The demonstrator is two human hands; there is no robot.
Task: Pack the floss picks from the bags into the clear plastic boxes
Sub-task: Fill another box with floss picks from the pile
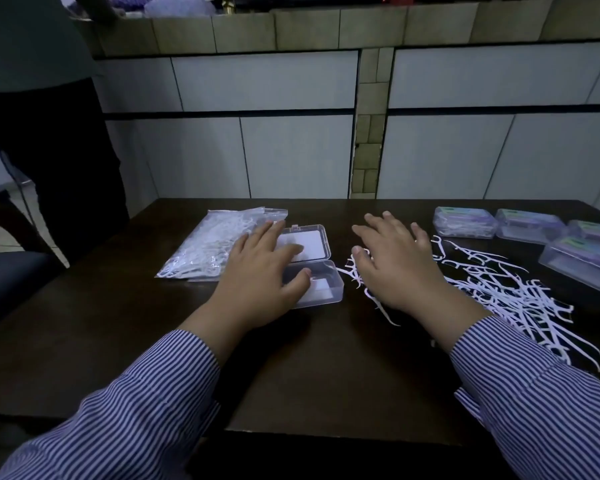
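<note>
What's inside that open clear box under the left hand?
The open box shows only a white card in its base and one in its lid; no floss picks visible. The left hand covers its left part, so that area is hidden.

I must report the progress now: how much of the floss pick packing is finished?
Done: four closed boxes at the far right. In hand: an open clear box, apparently empty, under the left hand; the right hand over loose picks. Left: that pile and a full bag.
</note>
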